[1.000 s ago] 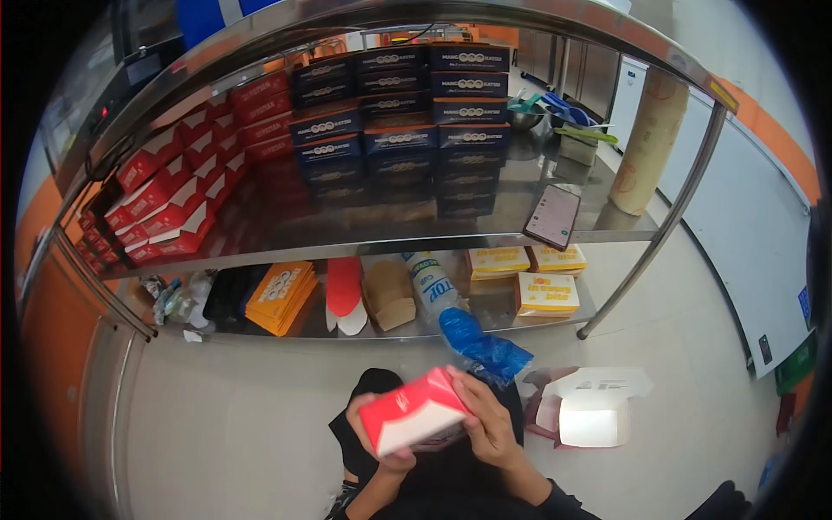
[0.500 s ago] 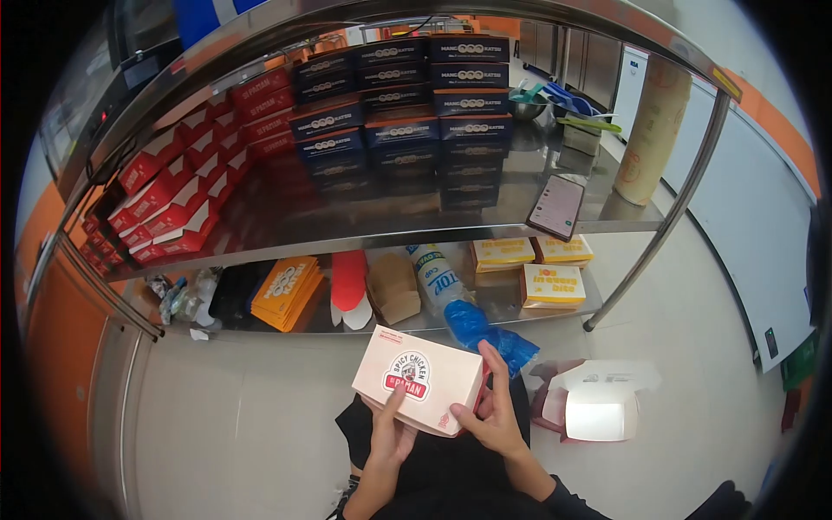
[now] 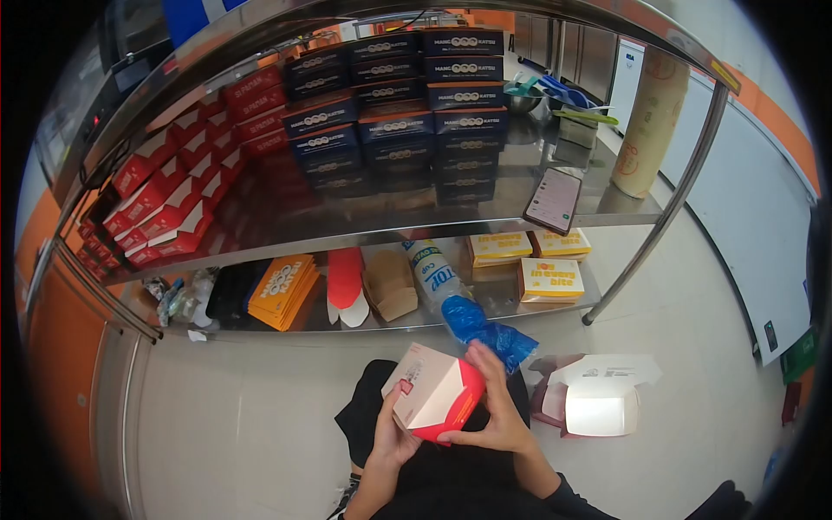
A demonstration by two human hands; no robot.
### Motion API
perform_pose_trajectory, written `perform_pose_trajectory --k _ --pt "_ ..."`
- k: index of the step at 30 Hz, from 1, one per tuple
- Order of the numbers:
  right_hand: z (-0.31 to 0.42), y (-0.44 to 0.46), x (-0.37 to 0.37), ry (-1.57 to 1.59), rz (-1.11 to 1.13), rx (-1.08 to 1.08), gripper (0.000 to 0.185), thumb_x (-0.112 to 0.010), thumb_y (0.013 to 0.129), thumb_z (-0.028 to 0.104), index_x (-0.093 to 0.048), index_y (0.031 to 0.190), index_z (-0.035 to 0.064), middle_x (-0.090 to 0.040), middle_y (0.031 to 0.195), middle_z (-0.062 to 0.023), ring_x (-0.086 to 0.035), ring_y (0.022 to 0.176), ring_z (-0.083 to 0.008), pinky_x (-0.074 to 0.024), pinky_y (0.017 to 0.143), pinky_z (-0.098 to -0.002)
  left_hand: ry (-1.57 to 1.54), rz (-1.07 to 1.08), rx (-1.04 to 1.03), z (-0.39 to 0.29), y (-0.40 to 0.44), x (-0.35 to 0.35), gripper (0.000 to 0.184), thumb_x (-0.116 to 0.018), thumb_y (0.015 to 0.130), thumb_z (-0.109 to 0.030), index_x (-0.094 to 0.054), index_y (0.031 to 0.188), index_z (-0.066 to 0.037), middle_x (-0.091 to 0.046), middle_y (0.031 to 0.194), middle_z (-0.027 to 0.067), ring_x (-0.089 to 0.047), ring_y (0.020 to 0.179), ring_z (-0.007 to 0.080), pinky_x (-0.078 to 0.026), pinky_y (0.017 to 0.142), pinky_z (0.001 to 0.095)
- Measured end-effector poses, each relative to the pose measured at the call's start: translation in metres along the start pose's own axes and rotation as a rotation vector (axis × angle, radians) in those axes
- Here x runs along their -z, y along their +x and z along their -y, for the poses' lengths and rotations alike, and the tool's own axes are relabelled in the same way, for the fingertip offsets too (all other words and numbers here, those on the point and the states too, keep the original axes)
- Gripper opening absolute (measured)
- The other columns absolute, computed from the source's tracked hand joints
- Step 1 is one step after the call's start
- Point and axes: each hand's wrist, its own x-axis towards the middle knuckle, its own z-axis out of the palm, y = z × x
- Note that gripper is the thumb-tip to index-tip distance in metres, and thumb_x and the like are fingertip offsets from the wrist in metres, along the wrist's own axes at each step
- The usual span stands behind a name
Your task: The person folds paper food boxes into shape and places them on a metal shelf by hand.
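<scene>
A closed white and red carton [image 3: 426, 390] is held in front of my lap, tilted so its printed top and one red side show. My left hand [image 3: 395, 432] grips its left edge, the thumb resting on the top. On the right, my right hand [image 3: 501, 407] holds the red end, with fingers at the upper corner and the thumb along the lower edge. An open carton [image 3: 598, 407] with a white inside stands on the floor to the right.
A steel shelf [image 3: 364, 230] bears red boxes [image 3: 178, 208], stacked dark blue boxes [image 3: 394, 121], a phone [image 3: 553, 200] and a wrapped roll [image 3: 648, 130]. Below lie orange packs [image 3: 282, 290], yellow boxes [image 3: 550, 279] and a blue plastic bag [image 3: 485, 329].
The carton has turned from its red side to its printed top, then tilted so the top and red end show. Both hands have shifted their hold along with it.
</scene>
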Motion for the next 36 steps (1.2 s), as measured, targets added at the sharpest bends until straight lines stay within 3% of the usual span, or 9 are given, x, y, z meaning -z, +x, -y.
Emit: perform_pose_trajectory --k 2,4,5,7,10,12,19,29,36 --pt "-0.007 0.0 0.004 -0.203 0.127 0.022 0.094 -0.086 0.062 0.035 -0.04 0.139 0.005 -0.032 0.14 -0.0199 -0.041 0.126 -0.0329 -0.0386 0.101 -0.0403 0.046 -0.027 -0.014 0.007 0.001 0.004 0.052 -0.052 0.094 -0.034 -0.034 0.14 -0.017 -0.051 0.128 0.0153 -0.056 0.111 0.0276 -0.052 0.086 0.039" --pt "-0.011 -0.004 -0.001 -0.275 0.12 0.005 0.094 -0.086 0.063 0.035 -0.039 0.139 0.0046 -0.037 0.135 -0.0199 -0.043 0.123 -0.0332 -0.039 0.101 -0.0399 0.252 -0.275 -0.436 0.016 -0.005 -0.019 0.062 -0.052 0.091 -0.031 -0.024 0.145 -0.017 -0.046 0.132 0.0165 -0.052 0.116 0.03 -0.046 0.094 0.0419" --pt "-0.013 -0.006 -0.006 -0.347 0.113 -0.011 0.095 -0.085 0.063 0.034 -0.038 0.139 0.0041 -0.043 0.131 -0.02 -0.045 0.12 -0.0334 -0.0394 0.1 -0.0395 0.252 -0.276 -0.433 0.014 -0.006 -0.02 0.062 -0.052 0.091 -0.031 -0.024 0.145 -0.017 -0.046 0.132 0.0165 -0.052 0.116 0.03 -0.046 0.094 0.0419" --pt "-0.013 -0.009 -0.012 -0.37 0.077 -0.018 0.092 -0.083 0.066 0.033 -0.037 0.14 0.0047 -0.042 0.132 -0.0202 -0.044 0.12 -0.0335 -0.0373 0.101 -0.0395 0.388 -0.003 -0.495 0.006 -0.011 -0.023 0.074 -0.052 0.087 -0.023 -0.012 0.149 -0.024 -0.039 0.137 0.0173 -0.047 0.12 0.031 -0.042 0.099 0.042" --pt "-0.009 -0.01 -0.01 -0.383 0.018 -0.075 0.074 -0.074 0.077 0.031 -0.041 0.138 0.0065 -0.041 0.135 -0.0185 -0.042 0.122 -0.0327 -0.0313 0.105 -0.0382 0.333 0.017 -0.266 -0.009 -0.012 -0.015 0.065 -0.054 0.086 -0.015 -0.024 0.144 -0.019 -0.042 0.135 0.0173 -0.049 0.118 0.0289 -0.043 0.097 0.0398" --pt "-0.023 -0.011 0.004 -0.291 0.234 -0.111 0.053 -0.06 0.088 0.028 -0.047 0.136 0.0073 -0.038 0.142 -0.0167 -0.038 0.125 -0.0333 -0.0234 0.109 -0.0404 0.244 0.025 -0.147 -0.014 -0.012 -0.011 0.047 -0.052 0.086 -0.014 -0.04 0.131 -0.01 -0.049 0.127 0.017 -0.051 0.116 0.0293 -0.043 0.098 0.0407" --pt "-0.044 -0.01 0.001 0.065 0.213 0.076 0.054 -0.051 0.092 0.035 -0.045 0.138 0.0073 -0.034 0.146 -0.0155 -0.018 0.14 -0.034 -0.0116 0.113 -0.047 0.136 0.054 -0.118 -0.012 -0.009 -0.011 0.039 -0.048 0.085 -0.016 -0.048 0.121 -0.001 -0.051 0.122 0.0162 -0.054 0.112 0.0287 -0.046 0.095 0.041" --pt "-0.037 -0.016 -0.004 0.072 0.264 0.018 0.055 -0.054 0.091 0.029 -0.043 0.139 0.0058 -0.031 0.138 -0.0128 -0.023 0.133 -0.0294 -0.0111 0.112 -0.0418 0.215 0.076 -0.156 -0.007 -0.01 -0.012 0.036 -0.044 0.086 -0.019 -0.049 0.117 -0.002 -0.052 0.118 0.0116 -0.054 0.109 0.0263 -0.044 0.096 0.0379" --pt "-0.021 -0.014 -0.012 -0.168 0.125 0.049 0.041 -0.046 0.093 0.02 -0.048 0.131 0.0026 -0.036 0.133 -0.0159 -0.033 0.127 -0.0308 -0.0224 0.108 -0.039 0.355 0.073 -0.196 -0.003 -0.012 -0.008 0.033 -0.044 0.091 -0.026 -0.05 0.117 -0.006 -0.052 0.119 0.0137 -0.054 0.109 0.024 -0.043 0.095 0.0361"
